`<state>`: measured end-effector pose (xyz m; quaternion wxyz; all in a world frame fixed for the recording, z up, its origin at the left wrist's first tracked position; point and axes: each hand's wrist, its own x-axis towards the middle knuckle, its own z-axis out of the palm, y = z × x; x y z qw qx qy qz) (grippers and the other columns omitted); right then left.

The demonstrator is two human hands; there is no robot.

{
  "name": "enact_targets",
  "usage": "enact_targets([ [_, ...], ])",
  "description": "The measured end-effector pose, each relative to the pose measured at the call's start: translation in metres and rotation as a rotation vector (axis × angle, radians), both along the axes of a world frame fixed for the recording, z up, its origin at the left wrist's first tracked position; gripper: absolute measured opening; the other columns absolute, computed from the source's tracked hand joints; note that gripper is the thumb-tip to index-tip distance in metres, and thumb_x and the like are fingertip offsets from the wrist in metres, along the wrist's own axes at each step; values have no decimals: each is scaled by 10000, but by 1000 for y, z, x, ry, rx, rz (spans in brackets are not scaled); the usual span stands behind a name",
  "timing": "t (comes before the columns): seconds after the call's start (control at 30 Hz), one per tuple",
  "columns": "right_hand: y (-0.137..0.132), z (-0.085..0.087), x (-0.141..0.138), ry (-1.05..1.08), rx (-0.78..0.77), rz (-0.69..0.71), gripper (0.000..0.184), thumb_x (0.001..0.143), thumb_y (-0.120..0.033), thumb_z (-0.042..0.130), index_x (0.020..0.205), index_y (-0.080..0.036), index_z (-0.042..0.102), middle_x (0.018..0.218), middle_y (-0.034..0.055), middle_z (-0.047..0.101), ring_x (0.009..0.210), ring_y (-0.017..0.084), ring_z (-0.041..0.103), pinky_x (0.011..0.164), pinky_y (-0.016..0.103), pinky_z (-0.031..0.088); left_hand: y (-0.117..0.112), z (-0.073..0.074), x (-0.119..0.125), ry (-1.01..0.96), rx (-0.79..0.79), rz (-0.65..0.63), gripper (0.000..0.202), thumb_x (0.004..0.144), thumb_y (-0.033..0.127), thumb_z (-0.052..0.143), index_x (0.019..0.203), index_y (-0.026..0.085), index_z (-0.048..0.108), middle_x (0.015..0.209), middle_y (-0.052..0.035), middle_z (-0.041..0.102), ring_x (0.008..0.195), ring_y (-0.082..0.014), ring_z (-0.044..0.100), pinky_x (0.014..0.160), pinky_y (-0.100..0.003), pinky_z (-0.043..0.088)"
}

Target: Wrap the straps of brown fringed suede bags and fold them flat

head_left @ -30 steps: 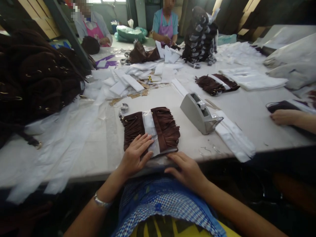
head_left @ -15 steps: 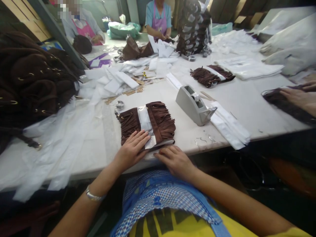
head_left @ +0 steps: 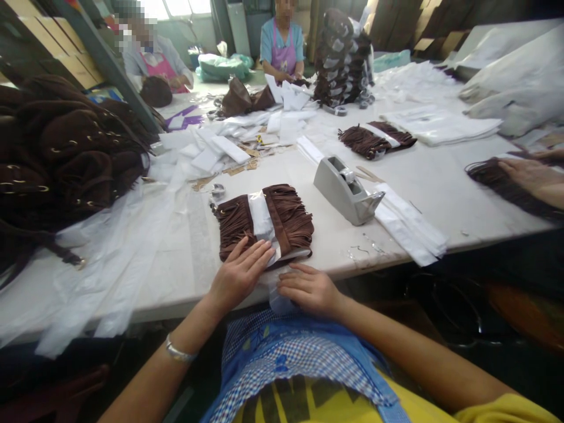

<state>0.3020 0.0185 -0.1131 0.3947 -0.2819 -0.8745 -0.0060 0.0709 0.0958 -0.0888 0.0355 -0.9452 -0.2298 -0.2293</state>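
A dark-brown, fringed suede-like bag lies flat near the front edge of the white-covered bench, crossed at its middle by a glossy whitish plastic band. Of the wearer's hands, the left is spread flat, fingers extended, pressing the band's near end without gripping; the right, fingers partly curled, touches a translucent plastic strip just below the bag, whether pinching it cannot be told. A grey wedge-shaped tape dispenser stands to the right. Large dark figures on the yellow shirt, partly covered by the blue checked apron, are illegible.
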Motion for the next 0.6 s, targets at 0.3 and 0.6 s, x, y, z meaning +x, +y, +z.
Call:
enact_targets([
  [0.3, -13, 2, -4, 11, 5, 17, 115, 940, -121, 551, 960, -165, 656, 934, 38, 767, 934, 139, 714, 1040, 381, 484, 0, -11, -2, -46, 23, 26, 554, 944, 102, 482, 1476, 201, 365, 1462, -111, 497, 1369, -228, 446, 1131, -464, 403],
  [0.6, -36, 1, -1, 16, -31, 67, 105, 942, -135, 559, 975, -155, 656, 945, 44, 767, 939, 146, 717, 1030, 375, 504, -1, -12, 0, -48, 49, 36, 562, 942, 122, 495, 1483, 173, 352, 1454, -128, 503, 1372, -242, 441, 1128, -461, 411],
])
